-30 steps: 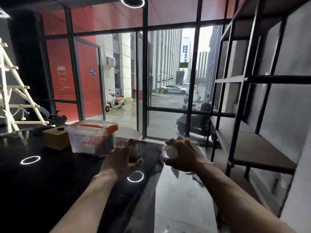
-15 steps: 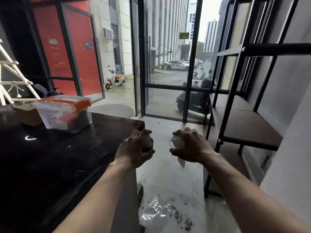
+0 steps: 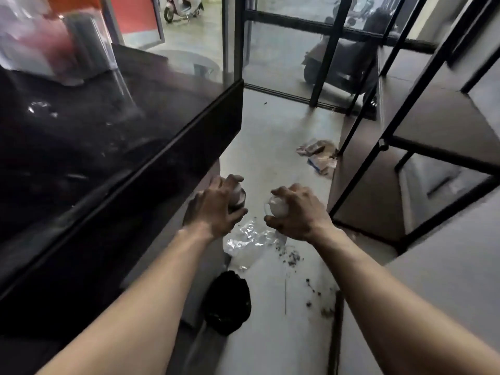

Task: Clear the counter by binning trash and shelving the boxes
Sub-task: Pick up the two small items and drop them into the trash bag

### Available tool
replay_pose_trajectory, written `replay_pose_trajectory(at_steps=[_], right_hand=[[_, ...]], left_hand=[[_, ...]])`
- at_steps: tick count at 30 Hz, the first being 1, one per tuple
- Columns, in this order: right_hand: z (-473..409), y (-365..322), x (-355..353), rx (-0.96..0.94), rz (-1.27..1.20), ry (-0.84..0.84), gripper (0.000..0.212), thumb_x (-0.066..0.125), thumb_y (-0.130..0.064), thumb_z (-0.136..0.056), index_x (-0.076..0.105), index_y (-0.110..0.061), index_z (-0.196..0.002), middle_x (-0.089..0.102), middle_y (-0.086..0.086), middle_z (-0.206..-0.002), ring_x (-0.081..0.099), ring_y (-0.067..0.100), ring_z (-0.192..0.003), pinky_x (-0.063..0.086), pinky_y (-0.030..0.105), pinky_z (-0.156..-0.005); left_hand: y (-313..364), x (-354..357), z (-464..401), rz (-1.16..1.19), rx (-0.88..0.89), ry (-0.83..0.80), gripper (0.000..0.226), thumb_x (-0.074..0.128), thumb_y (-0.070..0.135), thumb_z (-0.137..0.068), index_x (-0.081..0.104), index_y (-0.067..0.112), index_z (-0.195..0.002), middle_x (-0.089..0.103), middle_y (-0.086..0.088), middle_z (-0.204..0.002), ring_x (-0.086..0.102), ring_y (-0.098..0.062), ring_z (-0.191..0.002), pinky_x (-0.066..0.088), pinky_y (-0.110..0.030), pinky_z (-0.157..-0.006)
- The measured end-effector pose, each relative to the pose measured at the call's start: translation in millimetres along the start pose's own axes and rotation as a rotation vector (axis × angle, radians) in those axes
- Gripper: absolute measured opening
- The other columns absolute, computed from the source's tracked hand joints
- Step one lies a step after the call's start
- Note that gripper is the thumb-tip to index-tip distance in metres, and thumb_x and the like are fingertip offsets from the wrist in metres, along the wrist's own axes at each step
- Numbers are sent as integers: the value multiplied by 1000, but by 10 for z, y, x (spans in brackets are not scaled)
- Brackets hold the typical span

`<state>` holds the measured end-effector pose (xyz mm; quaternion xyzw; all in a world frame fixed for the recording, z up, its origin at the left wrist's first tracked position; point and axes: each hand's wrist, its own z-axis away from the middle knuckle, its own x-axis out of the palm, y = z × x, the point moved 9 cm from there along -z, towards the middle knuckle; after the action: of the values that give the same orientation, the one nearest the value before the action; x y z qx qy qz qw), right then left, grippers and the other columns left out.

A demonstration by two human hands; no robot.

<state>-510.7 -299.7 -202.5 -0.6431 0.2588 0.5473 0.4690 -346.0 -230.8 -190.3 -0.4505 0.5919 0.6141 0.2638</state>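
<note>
My left hand (image 3: 216, 208) is closed around a small dark-rimmed cup (image 3: 239, 197) of trash, held just past the corner of the black counter (image 3: 151, 147). My right hand (image 3: 296, 212) grips a crumpled white wad of trash (image 3: 278, 208) beside it, over the floor. A clear plastic box with a red lid (image 3: 40, 39) stands blurred on the counter at the far left. Below my hands, on the floor against the counter's base, sits a black bin bag (image 3: 228, 303).
A black metal shelf rack (image 3: 422, 147) with brown boards runs along the right. Crumpled clear plastic (image 3: 249, 244), dark crumbs (image 3: 292, 258) and torn wrappers (image 3: 319, 155) litter the grey floor. Glass doors stand ahead.
My view has tilted down from the counter top to the floor. Both hands have come off the counter edge with their trash and now hang over the floor.
</note>
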Motion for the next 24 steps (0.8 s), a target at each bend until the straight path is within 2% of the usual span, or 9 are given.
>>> replay_pose_trajectory(at_steps=[2,5,9,17,24], right_hand=[[-43,92,406,3,-13,-56,70,72,-52,-70,55,-29,-134,56,7,-124,49,30,-119,48,41,-88],[-111,246,1112,-4,-50,-144,70,70,-53,-70,55,-30,-134,55,5,-125,47,29,-121,47,40,-92],[-120,502,2148,-26,-46,-253,68,67,-54,-72,55,-28,-133,55,6,-124,48,30,-120,45,40,-95],[-25,1106,4163,-22,-29,-407,65,66,-50,-73,53,-25,-132,54,8,-119,50,31,-111,45,41,-91],[-65,1291,5368,-66,15,-491,67,67,-49,-73,50,-24,-133,51,9,-124,47,31,-115,45,44,-92]], left_hand=[[-223,313,56,-19,-52,-26,63,74,44,-79,41,43,-134,53,2,-126,65,-33,-103,55,-43,-83],[-613,852,178,-32,-139,-31,61,73,44,-81,43,44,-134,53,5,-126,66,-30,-101,52,-38,-79],[-1146,1757,398,-46,-256,-69,65,73,43,-80,42,42,-137,51,5,-127,65,-32,-103,54,-43,-83],[-2037,3626,886,-45,-420,-186,72,74,39,-79,39,39,-142,49,5,-125,64,-31,-105,54,-44,-80],[-2624,4592,1060,-82,-483,-288,77,75,38,-80,34,38,-146,49,4,-126,61,-29,-108,51,-42,-82]])
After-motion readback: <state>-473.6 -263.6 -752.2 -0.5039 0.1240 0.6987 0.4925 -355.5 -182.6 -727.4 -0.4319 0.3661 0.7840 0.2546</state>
